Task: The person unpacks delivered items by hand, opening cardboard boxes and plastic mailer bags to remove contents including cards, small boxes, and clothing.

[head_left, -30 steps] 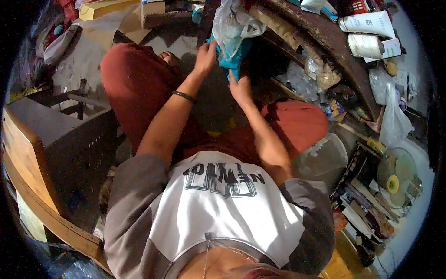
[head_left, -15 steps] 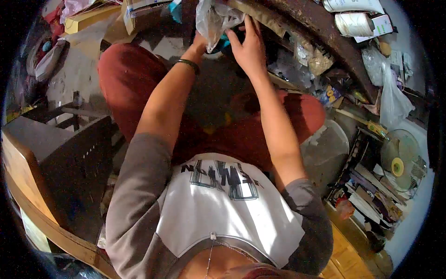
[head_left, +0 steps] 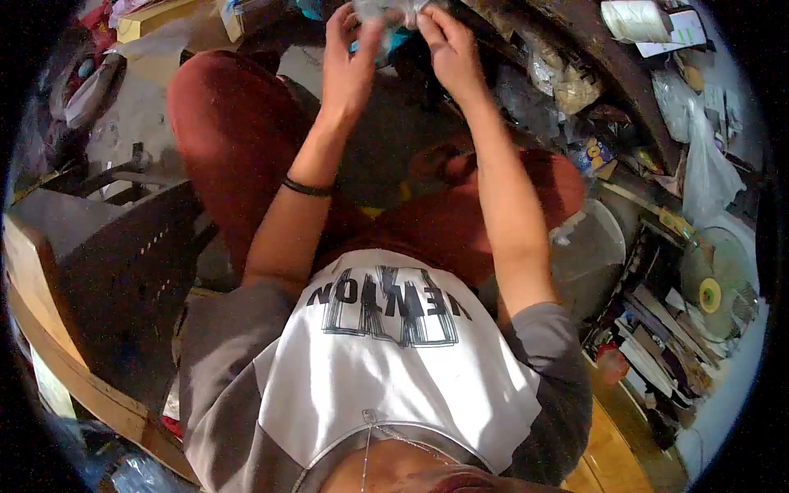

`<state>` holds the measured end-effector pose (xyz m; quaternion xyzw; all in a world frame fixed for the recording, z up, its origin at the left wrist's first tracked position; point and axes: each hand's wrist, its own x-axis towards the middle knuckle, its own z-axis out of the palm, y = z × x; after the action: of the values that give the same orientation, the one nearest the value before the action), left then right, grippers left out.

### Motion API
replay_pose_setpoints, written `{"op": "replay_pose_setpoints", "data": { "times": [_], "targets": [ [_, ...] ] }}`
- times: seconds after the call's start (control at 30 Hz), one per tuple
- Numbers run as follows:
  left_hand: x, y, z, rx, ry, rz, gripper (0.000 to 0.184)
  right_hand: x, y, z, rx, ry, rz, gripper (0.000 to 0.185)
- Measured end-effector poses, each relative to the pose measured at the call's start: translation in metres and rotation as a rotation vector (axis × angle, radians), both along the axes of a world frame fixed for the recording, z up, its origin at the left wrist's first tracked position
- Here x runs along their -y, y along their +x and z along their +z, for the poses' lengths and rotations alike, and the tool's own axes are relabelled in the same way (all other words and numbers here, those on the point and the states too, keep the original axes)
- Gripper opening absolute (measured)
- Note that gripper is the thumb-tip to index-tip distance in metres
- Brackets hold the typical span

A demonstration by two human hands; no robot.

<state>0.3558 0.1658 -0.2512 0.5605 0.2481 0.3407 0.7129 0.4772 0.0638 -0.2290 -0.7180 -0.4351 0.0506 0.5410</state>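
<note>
Right grip [head_left: 457,59] pinched on edge of plastic bag [head_left: 385,8], left grip [head_left: 348,76] loosely parted beside it.

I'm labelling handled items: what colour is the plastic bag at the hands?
The plastic bag is translucent greyish white, best seen in the head view.

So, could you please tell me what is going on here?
A seated person has both hands up at a clear plastic bag, which is partly cut off by the top edge of the view. The right hand pinches the bag's right side; the left hand is at the other side, too blurred to judge its grip. Something teal shows just below the bag, though whether it is inside is unclear.
</note>
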Motion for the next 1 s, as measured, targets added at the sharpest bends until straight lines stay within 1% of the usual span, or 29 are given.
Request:
{"op": "replay_pose_setpoints", "data": {
  "times": [0.03,0.07,0.1,0.13,0.17,0.2,0.23,0.27,0.33,0.4,0.43,0.5,0.53,0.57,0.6,0.63,0.7,0.73,0.83,0.87,0.9,0.93,0.97,1.0],
  "targets": [
    [0.0,-0.001,0.003,-0.05,0.11,0.04,0.059,0.006,-0.012,0.002,-0.078,-0.023,-0.028,0.022],
    [-0.002,0.004,0.005,-0.096,0.22,0.081,0.061,0.016,-0.021,0.006,-0.18,-0.057,0.08,0.022],
    [-0.006,0.011,0.004,-0.139,0.33,0.124,0.064,0.025,-0.033,0.009,-0.133,-0.112,0.065,0.02],
    [-0.022,0.02,-0.019,0.067,0.194,0.121,0.06,0.036,-0.045,0.017,-0.234,-0.13,0.156,0.019],
    [-0.035,0.01,-0.017,-0.073,0.151,0.013,0.048,0.046,-0.055,0.026,-0.334,-0.15,0.248,0.02],
    [-0.03,0.007,-0.004,-0.061,0.103,0.0,0.038,0.055,-0.066,0.035,-0.277,-0.163,0.225,0.02],
    [-0.021,-0.002,0.008,-0.054,0.052,-0.017,0.032,0.064,-0.077,0.041,-0.224,-0.178,0.197,0.022],
    [-0.014,-0.013,0.016,-0.092,0.003,-0.027,0.031,0.072,-0.082,0.041,-0.229,-0.148,0.169,0.019],
    [-0.004,-0.036,0.031,-0.165,-0.09,-0.04,0.028,0.091,-0.088,0.028,-0.202,-0.095,-0.049,0.016],
    [0.012,-0.056,0.036,-0.097,-0.188,-0.052,0.027,0.105,-0.095,0.018,-0.216,-0.014,-0.246,0.014],
    [0.018,-0.065,0.033,-0.065,-0.236,-0.053,0.026,0.111,-0.101,0.023,-0.326,0.07,-0.212,0.028],
    [0.028,-0.074,0.018,-0.097,-0.096,-0.079,0.026,0.116,-0.104,0.026,-0.358,0.152,-0.15,0.055],
    [0.036,-0.074,0.013,-0.043,-0.115,-0.104,0.028,0.115,-0.103,0.026,-0.198,0.077,-0.153,0.068],
    [0.043,-0.075,0.01,-0.079,-0.09,-0.162,0.029,0.114,-0.103,0.026,-0.037,0.002,-0.163,0.081],
    [0.047,-0.075,0.009,-0.083,-0.111,-0.215,0.028,0.107,-0.109,0.033,0.014,0.03,-0.228,0.081],
    [0.05,-0.075,0.009,-0.086,-0.132,-0.271,0.028,0.11,-0.106,0.033,-0.077,0.026,-0.27,0.076],
    [0.054,-0.075,0.015,-0.093,-0.137,-0.295,0.025,0.116,-0.097,0.024,-0.265,0.022,-0.349,0.068],
    [0.054,-0.076,0.017,-0.099,-0.141,-0.305,0.024,0.131,-0.088,0.015,-0.557,-0.067,-0.352,0.042],
    [0.048,-0.076,0.005,-0.087,-0.081,-0.206,0.023,0.168,-0.063,-0.017,-0.588,0.037,-0.583,0.035],
    [0.051,-0.074,0.014,-0.085,-0.179,-0.122,0.024,0.169,-0.065,-0.007,-0.683,0.13,-0.602,0.036],
    [0.044,-0.075,0.0,-0.099,-0.211,-0.128,0.023,0.168,-0.068,0.012,-0.774,0.225,-0.621,0.037],
    [0.038,-0.077,-0.012,-0.115,-0.197,-0.12,0.022,0.17,-0.069,0.024,-0.864,0.323,-0.638,0.038],
    [0.038,-0.076,-0.009,-0.131,-0.184,-0.112,0.022,0.174,-0.067,0.026,-0.924,0.365,-0.661,0.039],
    [0.043,-0.073,-0.007,-0.074,-0.222,-0.099,0.022,0.177,-0.065,0.027,-0.984,0.407,-0.682,0.041]
  ]
}}
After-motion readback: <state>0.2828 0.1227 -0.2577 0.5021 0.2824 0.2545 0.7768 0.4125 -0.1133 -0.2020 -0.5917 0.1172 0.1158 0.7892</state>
